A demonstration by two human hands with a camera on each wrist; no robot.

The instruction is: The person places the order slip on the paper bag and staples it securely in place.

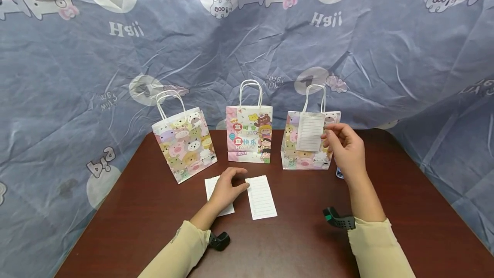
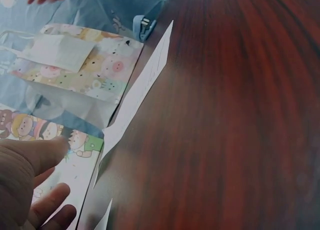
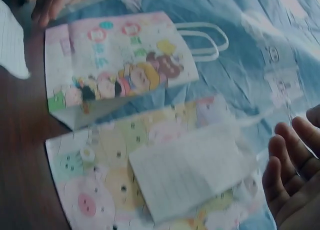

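A lined paper slip [image 1: 311,132] lies against the front of the right-hand animal-print paper bag [image 1: 305,161], its top end at the bag's white handle. Just right of that slip is my right hand [image 1: 347,145]; the right wrist view shows its bent fingers [image 3: 292,160] apart from the paper, holding nothing. My left hand [image 1: 227,188] hovers low over the table between two more slips. It partly covers the left slip [image 1: 227,209], and its thumb overlaps the edge of the right slip [image 1: 262,198]. Nothing shows between the left fingers in the left wrist view.
In the middle stands a pink and white paper bag [image 1: 248,134] with cartoon figures. Another animal-print bag [image 1: 185,145] leans at the left. A small blue object [image 1: 339,173] sits beside the right bag on the dark wooden table [image 1: 301,243]. Printed grey-blue cloth [image 1: 231,46] hangs behind.
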